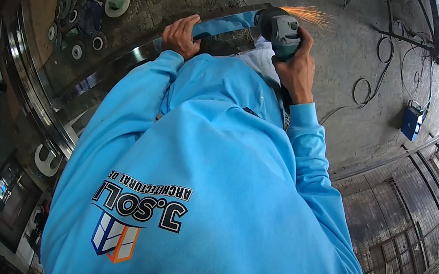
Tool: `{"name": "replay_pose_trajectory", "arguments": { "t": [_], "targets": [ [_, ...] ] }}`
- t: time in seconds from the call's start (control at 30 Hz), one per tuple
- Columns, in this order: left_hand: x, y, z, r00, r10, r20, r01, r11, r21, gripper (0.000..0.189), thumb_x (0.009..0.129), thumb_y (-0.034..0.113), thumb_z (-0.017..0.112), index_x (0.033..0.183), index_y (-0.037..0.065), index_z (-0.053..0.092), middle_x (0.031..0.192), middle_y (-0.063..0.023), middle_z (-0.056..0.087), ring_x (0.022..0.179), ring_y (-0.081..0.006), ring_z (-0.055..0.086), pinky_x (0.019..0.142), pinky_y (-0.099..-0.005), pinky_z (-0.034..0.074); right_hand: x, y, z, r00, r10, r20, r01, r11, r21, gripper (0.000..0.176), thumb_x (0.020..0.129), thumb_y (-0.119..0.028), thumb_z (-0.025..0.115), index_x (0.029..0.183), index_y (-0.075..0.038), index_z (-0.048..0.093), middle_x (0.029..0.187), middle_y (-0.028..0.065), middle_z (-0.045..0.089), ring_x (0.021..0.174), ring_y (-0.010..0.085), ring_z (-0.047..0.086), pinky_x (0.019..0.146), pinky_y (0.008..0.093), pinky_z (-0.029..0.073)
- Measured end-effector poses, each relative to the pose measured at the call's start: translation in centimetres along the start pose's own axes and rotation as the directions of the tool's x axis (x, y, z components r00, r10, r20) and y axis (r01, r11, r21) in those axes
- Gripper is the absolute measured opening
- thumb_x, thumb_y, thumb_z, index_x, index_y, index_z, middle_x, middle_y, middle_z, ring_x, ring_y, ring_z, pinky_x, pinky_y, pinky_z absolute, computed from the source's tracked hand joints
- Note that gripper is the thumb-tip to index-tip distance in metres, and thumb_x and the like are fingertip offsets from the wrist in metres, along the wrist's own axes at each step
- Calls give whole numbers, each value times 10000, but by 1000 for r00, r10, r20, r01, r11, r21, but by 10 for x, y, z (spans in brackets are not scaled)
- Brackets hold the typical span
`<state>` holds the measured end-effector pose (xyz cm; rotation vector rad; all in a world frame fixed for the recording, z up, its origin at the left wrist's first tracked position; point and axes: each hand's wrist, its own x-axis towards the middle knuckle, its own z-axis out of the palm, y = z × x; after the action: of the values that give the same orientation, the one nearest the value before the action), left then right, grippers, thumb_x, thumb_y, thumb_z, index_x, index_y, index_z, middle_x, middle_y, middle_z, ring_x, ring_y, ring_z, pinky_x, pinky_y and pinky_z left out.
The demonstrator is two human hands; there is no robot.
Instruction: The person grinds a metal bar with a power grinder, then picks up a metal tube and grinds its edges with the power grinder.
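Note:
My right hand (297,68) is wrapped around the body of an angle grinder (286,34). The grinder's head meets the far end of a long, shiny metal bar (228,23), and orange sparks (311,16) fly off to the right from there. The disc itself is mostly hidden behind the guard. Farther left along the bar, my left hand (183,35) grips it with the fingers curled over its edge. The bar's polished face reflects the light blue of my sleeves.
Several grinding discs (77,50) lie on the left, with a larger round disc (117,3) beside them. Long metal profiles (35,81) run along the left side. Loose cables (363,92) coil on the concrete floor to the right, near a blue box (411,121).

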<state>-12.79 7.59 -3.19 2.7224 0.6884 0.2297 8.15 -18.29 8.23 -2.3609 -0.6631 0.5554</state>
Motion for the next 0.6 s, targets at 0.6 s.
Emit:
{"name": "replay_pose_trajectory", "arguments": {
  "t": [0.6],
  "targets": [
    [1,-6,4,999,-17,-52,16,1000,-23,674,687,140,848,1321,210,632,1320,27,708,1206,-233,672,1013,-447,495,-3,-1,-5,996,86,30,-87,996,32,989,703,-97,870,1513,-173,308,1276,288,673,1091,498,706,978,525,582]
  ]
}}
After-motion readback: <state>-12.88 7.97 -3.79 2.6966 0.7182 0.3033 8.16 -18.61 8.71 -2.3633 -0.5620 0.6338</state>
